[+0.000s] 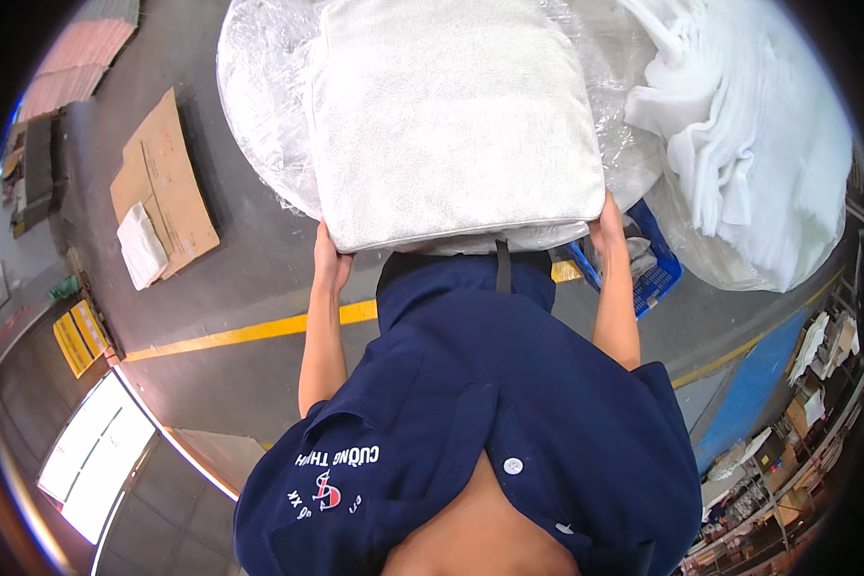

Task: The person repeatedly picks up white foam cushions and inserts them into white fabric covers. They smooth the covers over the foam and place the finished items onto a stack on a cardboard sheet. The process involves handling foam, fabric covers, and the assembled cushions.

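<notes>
1. White cushion [461, 125] (landmark) sitting in front of the person's torso, near edge facing the body; both hands holding it
2. Left hand [331, 254] gripping the cushion's near left corner, thumb side showing, some fingers hiding underneath
3. Right hand [608, 226] gripping the near right corner the same way; how hard either is squeezing, cannot tell
4. Handling, judging by looks: probably weighing little for its bulk, giving softly under pressure, not looking fragile; the fabric is likely offering decent friction, the corners maybe sagging
5. Best hold: near corners by the seam, palms supporting from the sides and below, fingers spreading so the cover isn't bunching
6. Cushion shape: boxy, rounded corners, top bulging slightly; cover showing a fine, pebbly weave, with a seam running along the near edge
7. Clear plastic film [264, 106] spreading out past the cushion's left and right sides, glossy, crinkling, looking slippery; whether it is carrying the cushion's weight, cannot tell
8. White padding sheets [739, 115] piling up right of the cushion, fluffy, edges folding in waves
9. Blue crate [658, 254] standing below the cushion's near right corner, hard plastic, partly hiding
10. Brown cardboard [178, 178] lying well left of the cushion, flat, stiff, creasing
</notes>
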`<state>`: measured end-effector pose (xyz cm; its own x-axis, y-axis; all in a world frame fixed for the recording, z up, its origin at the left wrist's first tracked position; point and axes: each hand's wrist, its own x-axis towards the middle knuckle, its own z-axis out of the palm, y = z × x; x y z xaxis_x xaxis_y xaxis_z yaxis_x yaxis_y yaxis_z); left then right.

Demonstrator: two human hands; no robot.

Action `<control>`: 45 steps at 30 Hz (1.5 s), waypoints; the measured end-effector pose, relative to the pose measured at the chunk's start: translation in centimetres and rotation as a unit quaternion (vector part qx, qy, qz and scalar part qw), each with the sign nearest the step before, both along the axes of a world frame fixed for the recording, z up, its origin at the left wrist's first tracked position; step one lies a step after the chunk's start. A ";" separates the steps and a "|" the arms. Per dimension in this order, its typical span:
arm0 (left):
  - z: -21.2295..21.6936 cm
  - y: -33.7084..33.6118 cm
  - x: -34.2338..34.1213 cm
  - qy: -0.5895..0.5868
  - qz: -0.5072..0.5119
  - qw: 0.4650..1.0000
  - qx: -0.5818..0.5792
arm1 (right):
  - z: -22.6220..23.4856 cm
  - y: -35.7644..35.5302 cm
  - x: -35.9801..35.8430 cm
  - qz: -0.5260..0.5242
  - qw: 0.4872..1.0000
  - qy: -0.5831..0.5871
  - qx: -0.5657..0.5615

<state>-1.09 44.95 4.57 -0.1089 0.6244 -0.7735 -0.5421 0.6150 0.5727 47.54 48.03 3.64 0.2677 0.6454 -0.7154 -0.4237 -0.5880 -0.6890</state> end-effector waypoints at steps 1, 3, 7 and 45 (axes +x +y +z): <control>0.8 0.2 -0.1 -0.010 0.000 1.000 0.011 | 0.6 0.0 0.4 -0.027 0.998 0.054 0.023; 3.1 -0.7 -1.1 -0.031 0.005 0.997 0.073 | 2.1 -0.4 0.4 -0.105 0.984 0.126 0.068; 6.9 -1.2 -0.7 -0.081 0.122 0.982 0.121 | 6.3 -0.5 -1.0 -0.136 0.966 0.158 0.154; 1.0 -1.7 4.4 -0.165 0.317 0.933 0.041 | -3.1 -2.8 -1.7 -0.111 0.964 0.176 0.165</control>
<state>3.30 43.24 5.54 -0.2412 0.5746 -0.7821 -0.9371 0.0715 0.3416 45.88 45.27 0.57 0.2039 0.8078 -0.5530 -0.7559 -0.2290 -0.6133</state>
